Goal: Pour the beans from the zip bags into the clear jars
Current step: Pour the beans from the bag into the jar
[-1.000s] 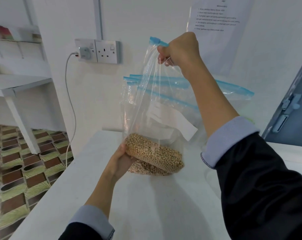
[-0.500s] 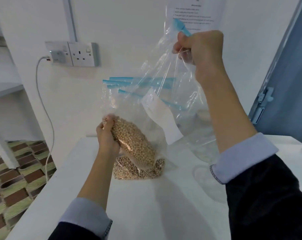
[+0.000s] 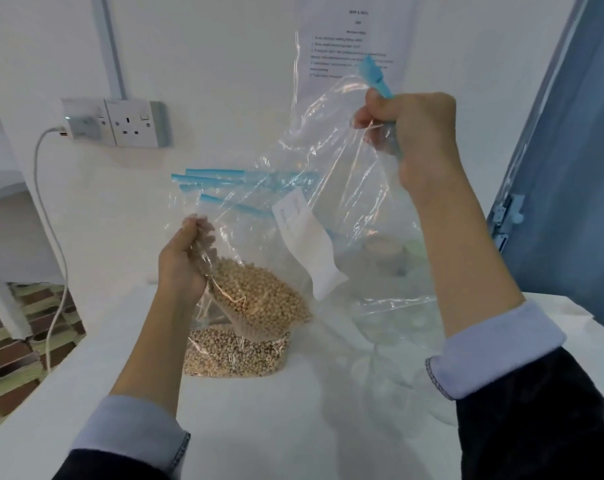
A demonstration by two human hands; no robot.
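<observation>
Head view, between the two grips: a zip bag point(image 3: 314, 216) of pale beans point(image 3: 262, 299) hangs slack above the white table point(image 3: 245, 427).

Right grip: the right hand point(image 3: 418, 140) is clenched round the bunched top of the bag, with the blue zip strip point(image 3: 375, 77) sticking up out of the fist.

Left grip: the left hand point(image 3: 183, 261) pinches a gathered corner of the same bag, right beside the beans, which sag just below and to the right of it.

Below the left grip: a second bag of beans point(image 3: 238, 355), darker and speckled, lies on the table, touching or nearly touching the hanging load.

Under the right wrist: faint outlines of clear jars point(image 3: 397, 341) show through the plastic, too washed out to tell their openings.

Behind the grips: more zip bags point(image 3: 217, 178) lean at the wall, seen mostly as blue strips.

Risk, spill: whether the zip is open cannot be told; if it is, tipping the corner higher likely sends beans out before the mouth is over a jar.

Risk, aim: the slack film hides the jars, so the pour may miss.

Risk, knock: the swinging bag could tip a jar.

Count, hands: two, both on one bag.

Count, bags with visible beans: two.

Count, blue strips at the wall: about four.

Count, jars: at least two, uncertain.
</observation>
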